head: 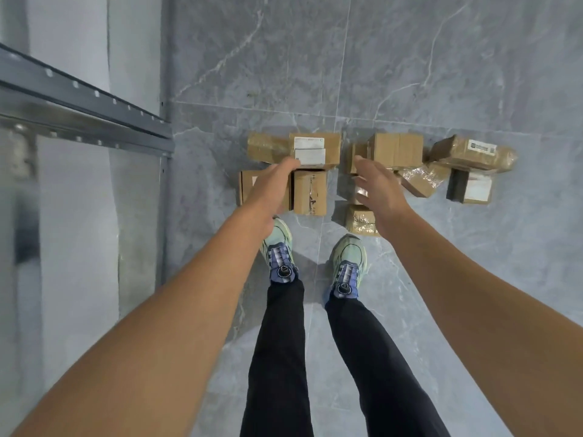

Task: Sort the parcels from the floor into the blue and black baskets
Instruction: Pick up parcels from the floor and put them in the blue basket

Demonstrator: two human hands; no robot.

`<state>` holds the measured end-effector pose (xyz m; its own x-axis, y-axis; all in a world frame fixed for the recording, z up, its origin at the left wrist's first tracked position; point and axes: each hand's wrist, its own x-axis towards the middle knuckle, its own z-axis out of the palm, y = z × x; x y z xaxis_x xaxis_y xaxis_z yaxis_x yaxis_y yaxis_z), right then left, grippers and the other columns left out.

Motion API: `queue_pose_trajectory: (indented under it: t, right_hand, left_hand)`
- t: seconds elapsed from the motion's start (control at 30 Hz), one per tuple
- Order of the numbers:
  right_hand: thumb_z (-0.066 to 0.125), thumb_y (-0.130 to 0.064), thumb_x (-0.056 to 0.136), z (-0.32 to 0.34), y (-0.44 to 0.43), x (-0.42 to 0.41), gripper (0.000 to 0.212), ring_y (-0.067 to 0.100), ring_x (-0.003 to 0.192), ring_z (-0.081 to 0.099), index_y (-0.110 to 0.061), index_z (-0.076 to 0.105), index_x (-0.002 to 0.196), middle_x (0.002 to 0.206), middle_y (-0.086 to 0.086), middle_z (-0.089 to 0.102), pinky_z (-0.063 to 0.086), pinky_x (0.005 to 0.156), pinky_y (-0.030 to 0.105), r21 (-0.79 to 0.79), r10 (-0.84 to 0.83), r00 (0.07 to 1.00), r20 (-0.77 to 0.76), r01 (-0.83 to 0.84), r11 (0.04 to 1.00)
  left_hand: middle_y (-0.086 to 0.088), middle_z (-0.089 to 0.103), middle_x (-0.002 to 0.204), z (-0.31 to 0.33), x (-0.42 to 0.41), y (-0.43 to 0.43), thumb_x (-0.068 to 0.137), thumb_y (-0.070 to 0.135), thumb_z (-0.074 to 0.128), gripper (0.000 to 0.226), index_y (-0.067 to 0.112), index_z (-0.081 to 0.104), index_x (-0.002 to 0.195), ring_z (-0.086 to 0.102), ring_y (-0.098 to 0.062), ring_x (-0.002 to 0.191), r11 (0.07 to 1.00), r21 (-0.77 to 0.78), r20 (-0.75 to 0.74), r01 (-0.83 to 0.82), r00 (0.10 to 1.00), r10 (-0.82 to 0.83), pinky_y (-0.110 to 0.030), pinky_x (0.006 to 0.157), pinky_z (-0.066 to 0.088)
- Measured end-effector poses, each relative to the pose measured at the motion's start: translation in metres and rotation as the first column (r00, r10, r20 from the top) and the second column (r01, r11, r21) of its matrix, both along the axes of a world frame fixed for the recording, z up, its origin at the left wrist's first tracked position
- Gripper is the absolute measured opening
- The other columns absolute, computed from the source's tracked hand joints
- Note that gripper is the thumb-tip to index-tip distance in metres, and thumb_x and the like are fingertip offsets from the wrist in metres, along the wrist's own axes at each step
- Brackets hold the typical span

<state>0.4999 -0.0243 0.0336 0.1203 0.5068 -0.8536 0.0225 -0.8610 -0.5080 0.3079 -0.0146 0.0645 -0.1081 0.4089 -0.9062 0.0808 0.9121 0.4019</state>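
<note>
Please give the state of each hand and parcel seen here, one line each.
left hand: open, extended toward the labelled box.
right hand: open, above the parcels.
labelled box: closed, not gripped.
tape-wrapped parcel: closed, resting on other parcels.
plain box: closed, untouched.

Both bare forearms reach from the lower corners toward frame centre, the bare left hand (272, 184) and bare right hand (380, 192) outstretched (fingers straight, relaxed).
</note>
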Motion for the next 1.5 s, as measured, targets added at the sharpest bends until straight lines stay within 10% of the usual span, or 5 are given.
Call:
queue_pose_trajectory:
  t: [0.23,0.4,0.7,1.07,1.5]
  right_hand:
    - [0.057,-0.054,0.101,-0.101,0.038,-0.006,0.048,0.018,0.125,0.052,-0.027,0.057,0.141,0.125,-0.010,0.059,0.040,0.117,0.049,-0.025,-0.027,0.998,0.054,0.028,0.999]
    - [0.054,-0.052,0.104,-0.152,0.056,-0.015,0.035,0.013,0.122,0.055,-0.026,0.063,0.125,0.120,-0.012,0.065,0.037,0.117,0.043,-0.057,-0.078,0.996,0.052,0.081,0.995]
    - [0.057,-0.074,0.081,-0.145,0.063,-0.032,0.088,0.021,0.140,0.050,-0.024,0.051,0.153,0.152,-0.002,0.057,0.034,0.121,0.053,-0.017,-0.110,0.993,0.035,0.111,0.994]
    - [0.055,-0.089,0.073,0.088,0.098,-0.053,0.091,0.018,0.131,0.059,-0.030,0.061,0.142,0.139,-0.005,0.067,0.040,0.117,0.051,0.174,0.048,0.996,0.070,-0.059,0.983]
    - [0.039,-0.051,0.110,0.456,0.141,-0.064,0.033,0.001,0.111,0.057,-0.033,0.067,0.116,0.115,-0.012,0.065,0.037,0.081,0.015,0.586,0.227,0.972,0.065,-0.222,0.780]
  left_hand:
    - [0.004,0.057,0.134,-0.105,-0.001,0.040,0.098,0.046,0.054,0.044,0.025,0.057,0.136,0.050,-0.018,0.125,0.994,-0.001,-0.011,0.111,0.994,-0.111,-0.047,0.105,0.042]
    - [0.005,0.060,0.113,-0.158,0.000,0.064,0.101,0.045,0.050,0.037,0.020,0.058,0.127,0.052,-0.009,0.099,0.997,0.008,-0.013,0.079,0.997,-0.078,-0.035,0.088,0.042]
    - [0.015,0.074,0.076,-0.148,-0.002,0.068,0.104,0.042,0.046,0.028,0.027,0.068,0.097,0.065,-0.004,0.080,0.997,-0.010,0.093,-0.078,0.993,0.079,-0.027,0.076,0.050]
    - [0.005,0.076,0.113,0.089,-0.038,0.077,0.103,0.051,0.048,0.037,0.028,0.073,0.117,0.064,-0.015,0.114,0.956,0.163,0.114,-0.244,0.967,0.228,-0.041,0.100,0.048]
    - [0.000,0.073,0.117,0.442,-0.046,0.085,0.106,0.043,0.047,0.030,0.031,0.070,0.120,0.063,-0.014,0.114,0.733,0.594,0.159,-0.331,0.942,0.297,-0.039,0.091,0.051]
